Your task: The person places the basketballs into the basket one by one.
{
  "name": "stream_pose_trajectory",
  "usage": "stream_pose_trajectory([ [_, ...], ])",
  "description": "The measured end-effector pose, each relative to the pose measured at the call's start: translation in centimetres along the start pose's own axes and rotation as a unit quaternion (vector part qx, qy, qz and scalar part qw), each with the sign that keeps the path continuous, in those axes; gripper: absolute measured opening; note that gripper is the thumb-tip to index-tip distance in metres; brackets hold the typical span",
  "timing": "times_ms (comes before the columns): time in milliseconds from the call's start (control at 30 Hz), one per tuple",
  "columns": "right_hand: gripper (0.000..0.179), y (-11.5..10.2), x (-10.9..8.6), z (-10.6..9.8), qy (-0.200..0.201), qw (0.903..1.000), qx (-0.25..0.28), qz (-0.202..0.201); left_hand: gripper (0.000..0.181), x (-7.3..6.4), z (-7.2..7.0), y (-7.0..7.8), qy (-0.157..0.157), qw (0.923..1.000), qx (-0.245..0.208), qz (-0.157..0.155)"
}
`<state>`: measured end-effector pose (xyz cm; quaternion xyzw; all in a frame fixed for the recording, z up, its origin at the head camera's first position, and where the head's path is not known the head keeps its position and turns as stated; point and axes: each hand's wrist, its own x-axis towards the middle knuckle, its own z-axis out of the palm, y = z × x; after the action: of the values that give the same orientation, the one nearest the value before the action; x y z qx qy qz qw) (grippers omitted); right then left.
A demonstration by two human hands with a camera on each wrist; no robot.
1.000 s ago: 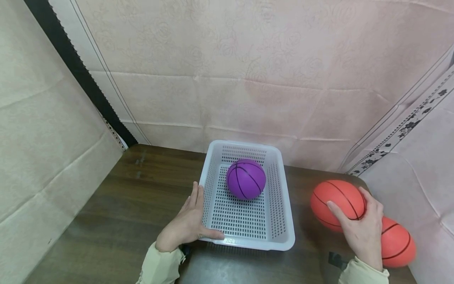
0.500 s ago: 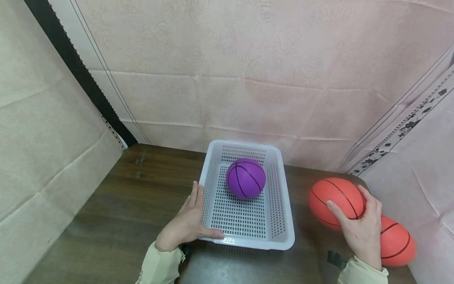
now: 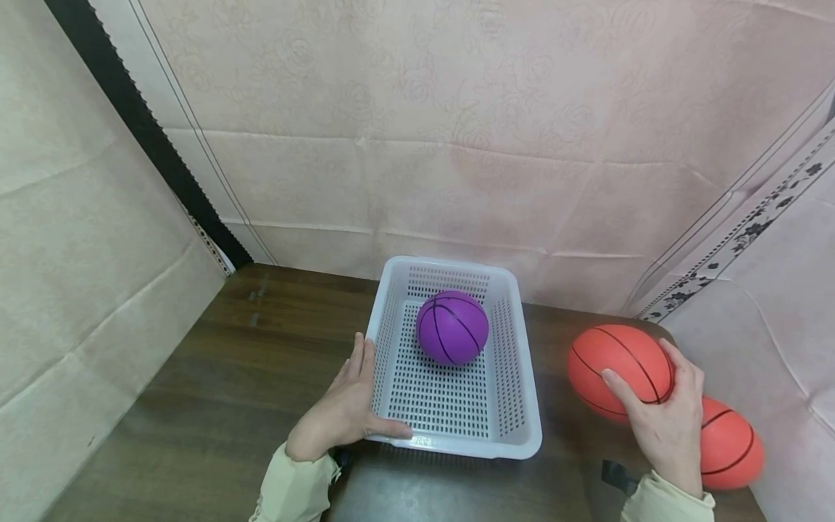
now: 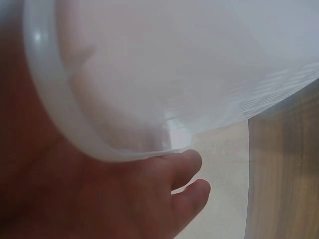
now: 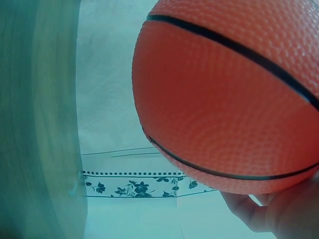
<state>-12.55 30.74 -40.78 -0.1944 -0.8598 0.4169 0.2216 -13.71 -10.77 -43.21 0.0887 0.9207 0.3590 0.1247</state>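
A purple toy basketball (image 3: 452,328) lies in the white perforated plastic basket (image 3: 457,448), toward its far half. My left hand (image 3: 346,409) rests on the basket's near left corner, fingers straight along the left side and thumb across the front rim. In the left wrist view, fingertips (image 4: 192,167) show just under the basket's rim. My right hand (image 3: 672,413) grips a red toy basketball (image 3: 616,362) between thumb and fingers; backdrop shows between this ball and the tabletop in the right wrist view. A second red ball (image 3: 730,446) sits behind the right wrist, partly hidden by it.
The brown wood-grain table (image 3: 215,384) holds the basket in its middle. Pale patterned cloth (image 3: 457,145) closes off the back and both sides. A dark patch (image 3: 616,475) lies by the right sleeve.
The gripped red basketball has shifted very slightly left and toward the back, with the right hand still on it. The left hand, basket and purple ball keep their places.
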Motion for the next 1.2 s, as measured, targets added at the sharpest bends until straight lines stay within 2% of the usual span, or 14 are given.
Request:
stream_pose_trajectory([
  [1200, 0.084, -0.92, -0.58, -0.1, 0.019, 0.9993, 0.025, -0.023, 0.152, -0.04, 0.05, -0.16, 0.003, 1.0, 0.005, 0.007],
])
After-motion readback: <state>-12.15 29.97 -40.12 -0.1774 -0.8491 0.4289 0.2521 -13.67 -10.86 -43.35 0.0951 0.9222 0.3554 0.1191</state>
